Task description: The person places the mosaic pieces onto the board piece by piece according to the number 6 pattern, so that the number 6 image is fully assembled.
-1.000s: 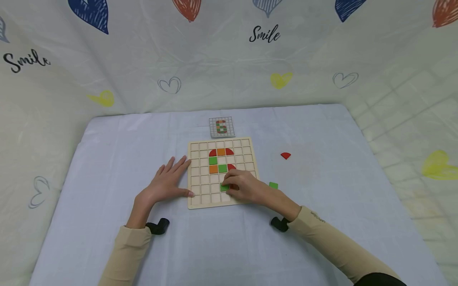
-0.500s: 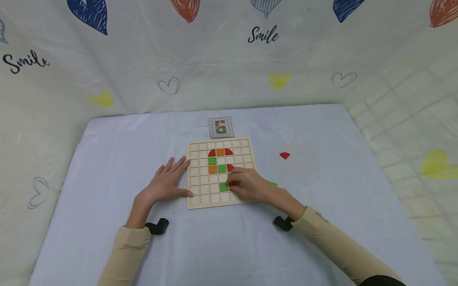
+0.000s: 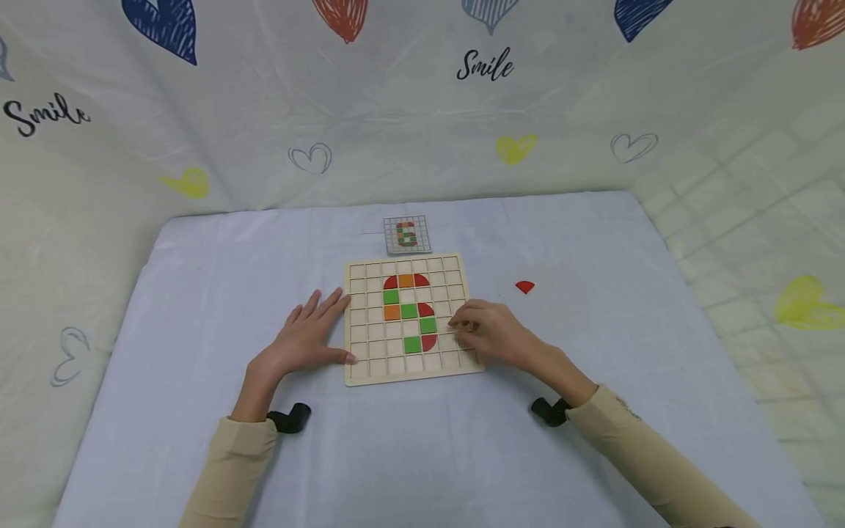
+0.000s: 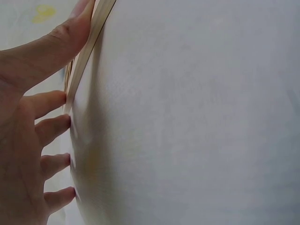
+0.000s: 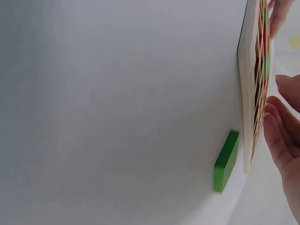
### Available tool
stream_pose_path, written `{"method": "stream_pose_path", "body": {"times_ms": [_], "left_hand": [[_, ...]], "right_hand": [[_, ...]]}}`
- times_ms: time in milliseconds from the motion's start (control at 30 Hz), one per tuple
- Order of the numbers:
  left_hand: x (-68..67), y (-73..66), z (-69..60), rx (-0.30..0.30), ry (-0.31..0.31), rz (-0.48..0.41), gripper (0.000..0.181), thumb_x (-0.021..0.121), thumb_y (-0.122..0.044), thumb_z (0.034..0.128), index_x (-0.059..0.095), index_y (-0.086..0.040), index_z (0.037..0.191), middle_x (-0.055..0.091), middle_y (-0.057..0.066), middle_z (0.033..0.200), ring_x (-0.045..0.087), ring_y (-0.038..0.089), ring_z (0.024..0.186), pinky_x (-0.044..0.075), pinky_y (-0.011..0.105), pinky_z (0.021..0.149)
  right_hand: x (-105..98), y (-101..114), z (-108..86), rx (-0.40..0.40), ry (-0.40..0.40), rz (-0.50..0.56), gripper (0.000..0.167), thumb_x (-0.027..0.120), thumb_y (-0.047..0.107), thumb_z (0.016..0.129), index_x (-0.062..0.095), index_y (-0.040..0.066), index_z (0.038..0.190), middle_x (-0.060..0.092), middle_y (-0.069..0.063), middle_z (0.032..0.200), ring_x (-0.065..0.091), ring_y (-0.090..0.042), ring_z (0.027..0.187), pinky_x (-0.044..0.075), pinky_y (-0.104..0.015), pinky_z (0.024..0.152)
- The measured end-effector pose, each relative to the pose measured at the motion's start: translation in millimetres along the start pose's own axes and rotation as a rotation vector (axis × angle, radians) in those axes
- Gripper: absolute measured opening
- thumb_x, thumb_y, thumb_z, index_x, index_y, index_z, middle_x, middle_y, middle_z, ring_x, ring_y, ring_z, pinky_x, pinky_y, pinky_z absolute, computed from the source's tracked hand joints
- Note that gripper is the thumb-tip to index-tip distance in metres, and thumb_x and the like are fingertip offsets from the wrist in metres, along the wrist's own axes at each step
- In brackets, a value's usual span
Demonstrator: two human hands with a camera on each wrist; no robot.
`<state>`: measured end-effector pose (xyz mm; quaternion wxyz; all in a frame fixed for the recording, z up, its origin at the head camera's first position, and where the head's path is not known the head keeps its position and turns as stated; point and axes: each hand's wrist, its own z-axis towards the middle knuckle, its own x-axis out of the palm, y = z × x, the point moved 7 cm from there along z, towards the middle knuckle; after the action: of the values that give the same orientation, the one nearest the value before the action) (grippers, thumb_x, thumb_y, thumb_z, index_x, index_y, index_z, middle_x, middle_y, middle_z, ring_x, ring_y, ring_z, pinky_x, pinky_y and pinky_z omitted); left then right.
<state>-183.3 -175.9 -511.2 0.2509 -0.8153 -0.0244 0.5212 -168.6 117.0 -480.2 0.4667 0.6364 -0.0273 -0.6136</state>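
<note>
A pale wooden grid board [image 3: 370, 370] lies on the table with several green, orange and red tiles set in its squares. My left hand [image 3: 302, 339] rests at the board's left edge, fingers spread and thumb over the rim. Over the board's right side is my right hand [image 3: 498, 334], its fingers loosely bent. In the right wrist view its thumb and fingertips are apart with nothing between them. A green square tile [image 5: 226, 161] lies on the cloth beside the board; in the head view the right hand hides it. Near the board's lower middle sit a green tile [image 3: 412, 345] and a red quarter-round tile [image 3: 429, 342].
A small pattern card [image 3: 407, 235] with a coloured figure on a grid lies just behind the board. One loose red quarter-round tile [image 3: 524, 287] is on the white cloth to the right. A printed curtain [image 3: 409, 110] hangs behind the table.
My right hand has drawn back rightward from the tiles, uncovering a green tile and the red quarter-round below it. It now covers the loose green tile. The left hand stays put.
</note>
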Motion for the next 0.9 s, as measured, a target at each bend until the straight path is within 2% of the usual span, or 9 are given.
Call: {"method": "stream_pose_path", "body": {"times_ms": [433,633,900], "left_hand": [[-1.5,-1.6,-0.5,0.004,-0.003,-0.018,0.113,0.086,-0.048,0.0799,0.021,-0.012,0.165,0.011,0.01,0.174,-0.002,0.042,0.16,0.003,0.068,0.124],[-1.0,-0.6,0.2,-0.004,0.001,-0.008,0.114,0.086,-0.049,0.0796,0.021,-0.011,0.165,0.011,0.011,0.174,-0.002,0.042,0.16,0.003,0.068,0.124],[-0.4,0.1,-0.7,-0.018,0.001,-0.009,0.113,0.087,-0.047,0.0792,0.022,-0.011,0.165,0.011,0.011,0.174,-0.002,0.042,0.16,0.003,0.068,0.125]], "right_hand": [[-28.8,-31.6,-31.1,0.123,-0.1,-0.059,0.02,0.079,-0.002,0.085,0.078,0.003,0.104,0.076,-0.004,0.096,0.067,-0.015,0.079,0.059,-0.032,0.07],[-32.9,-36.4,-43.4,0.147,-0.095,-0.082,0.023,0.083,0.001,0.083,0.077,0.002,0.105,0.077,-0.005,0.097,0.067,-0.017,0.081,0.059,-0.033,0.07],[-29.7,-39.6,-54.3,0.132,-0.048,-0.08,0.028,0.084,0.001,0.082,0.076,0.003,0.108,0.074,-0.002,0.097,0.065,-0.016,0.082,0.058,-0.031,0.072]]}}
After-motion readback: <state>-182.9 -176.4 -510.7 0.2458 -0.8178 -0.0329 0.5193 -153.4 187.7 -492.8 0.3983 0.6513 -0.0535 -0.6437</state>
